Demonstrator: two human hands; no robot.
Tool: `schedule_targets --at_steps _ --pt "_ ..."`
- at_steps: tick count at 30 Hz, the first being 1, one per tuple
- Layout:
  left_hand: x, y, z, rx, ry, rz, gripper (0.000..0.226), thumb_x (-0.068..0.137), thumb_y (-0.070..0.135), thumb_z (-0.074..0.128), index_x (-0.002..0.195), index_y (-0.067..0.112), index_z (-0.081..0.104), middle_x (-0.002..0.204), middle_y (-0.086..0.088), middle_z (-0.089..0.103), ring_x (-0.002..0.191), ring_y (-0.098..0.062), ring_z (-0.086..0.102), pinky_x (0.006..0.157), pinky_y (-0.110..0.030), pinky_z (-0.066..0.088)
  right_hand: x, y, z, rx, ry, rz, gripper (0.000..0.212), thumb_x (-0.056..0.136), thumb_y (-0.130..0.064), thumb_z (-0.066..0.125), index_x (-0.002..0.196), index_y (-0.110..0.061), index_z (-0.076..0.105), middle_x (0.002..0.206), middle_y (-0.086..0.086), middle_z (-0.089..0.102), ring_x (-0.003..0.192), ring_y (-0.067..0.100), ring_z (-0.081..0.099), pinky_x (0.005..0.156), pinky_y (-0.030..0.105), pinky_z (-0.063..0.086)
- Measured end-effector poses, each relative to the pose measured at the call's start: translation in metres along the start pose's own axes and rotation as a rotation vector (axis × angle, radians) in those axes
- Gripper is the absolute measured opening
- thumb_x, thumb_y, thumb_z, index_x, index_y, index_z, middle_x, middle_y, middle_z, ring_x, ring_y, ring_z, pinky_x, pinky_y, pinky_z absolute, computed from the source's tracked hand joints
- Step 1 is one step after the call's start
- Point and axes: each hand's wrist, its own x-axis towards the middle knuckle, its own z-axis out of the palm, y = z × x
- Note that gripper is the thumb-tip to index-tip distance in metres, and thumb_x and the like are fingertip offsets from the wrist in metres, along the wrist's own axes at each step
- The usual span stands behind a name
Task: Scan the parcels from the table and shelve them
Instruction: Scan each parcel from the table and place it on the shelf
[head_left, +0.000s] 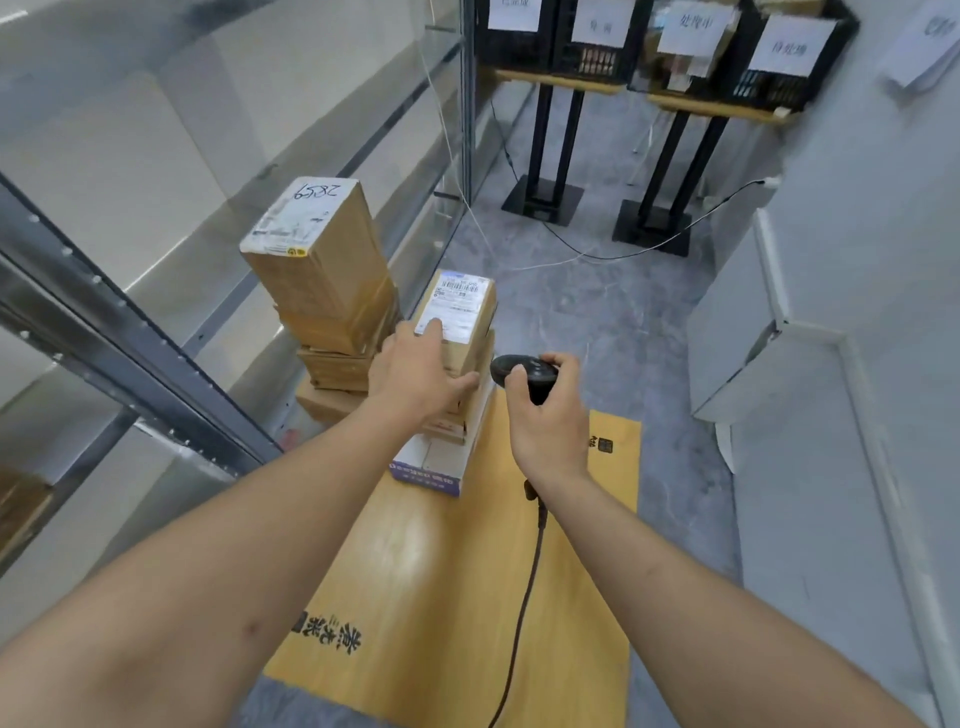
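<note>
A left hand (415, 371) grips the top parcel (457, 317) of the nearer stack at the table's (467, 597) far end, while the right hand (545, 410) clasps a corded scanner (522, 370) beside it. A taller stack (322, 275) stands at the far left corner; several parcels apparently still await scanning and shelving.

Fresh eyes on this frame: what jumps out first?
Two stacks of cardboard parcels at the far end of the wooden table: the taller stack on the left, and a shorter stack whose top parcel the left hand holds. Beside it, the right hand grips a black corded scanner.
</note>
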Motion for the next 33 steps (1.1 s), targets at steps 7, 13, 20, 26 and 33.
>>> schedule_targets --at_steps 7,13,20,26,33 --pt "-0.002 0.006 0.006 -0.005 -0.031 -0.082 0.079 0.084 0.062 0.075 0.142 0.019 0.041 0.135 -0.018 0.045 0.122 -0.039 0.05 0.095 -0.045 0.046 0.011 0.009 -0.002 -0.005 -0.016 0.038 0.025 0.103 -0.047 0.054 0.122 -0.032 0.046 0.09 -0.012 0.065 0.079 0.012 0.065 0.072 0.044 0.059" --pt "-0.034 0.011 0.009 0.019 -0.05 -0.142 0.096 0.08 0.07 0.075 0.149 0.018 0.034 0.141 -0.019 0.036 0.125 -0.039 0.046 0.095 -0.042 0.045 -0.005 0.003 -0.002 0.016 0.017 0.03 0.024 0.103 -0.046 0.054 0.12 -0.033 0.044 0.09 -0.013 0.063 0.08 0.009 0.063 0.071 0.038 0.055" --pt "-0.047 -0.006 0.022 -0.243 -0.016 -0.06 0.06 0.101 0.062 0.05 0.146 0.024 0.042 0.131 -0.012 0.036 0.117 -0.039 0.053 0.09 -0.043 0.046 -0.018 -0.004 -0.003 0.071 0.032 0.018 0.026 0.103 -0.045 0.055 0.122 -0.031 0.046 0.091 -0.013 0.065 0.081 0.009 0.065 0.066 0.03 0.05" --pt "-0.041 -0.026 0.041 -0.633 -0.065 -0.121 0.059 0.106 0.042 0.047 0.16 0.052 0.025 0.136 -0.005 0.043 0.113 -0.019 0.044 0.101 -0.035 0.036 -0.019 -0.009 -0.011 0.066 0.018 0.001 0.027 0.104 -0.046 0.054 0.124 -0.03 0.046 0.092 -0.013 0.064 0.081 0.005 0.063 0.062 0.026 0.045" --pt "-0.045 -0.017 0.051 -0.936 -0.15 -0.106 0.067 0.104 0.043 0.045 0.151 0.071 0.008 0.152 0.01 0.054 0.133 -0.025 0.054 0.114 -0.058 0.042 -0.016 -0.006 -0.017 0.039 0.022 -0.018 0.027 0.103 -0.046 0.054 0.125 -0.031 0.047 0.094 -0.014 0.064 0.084 0.004 0.062 0.071 0.031 0.05"
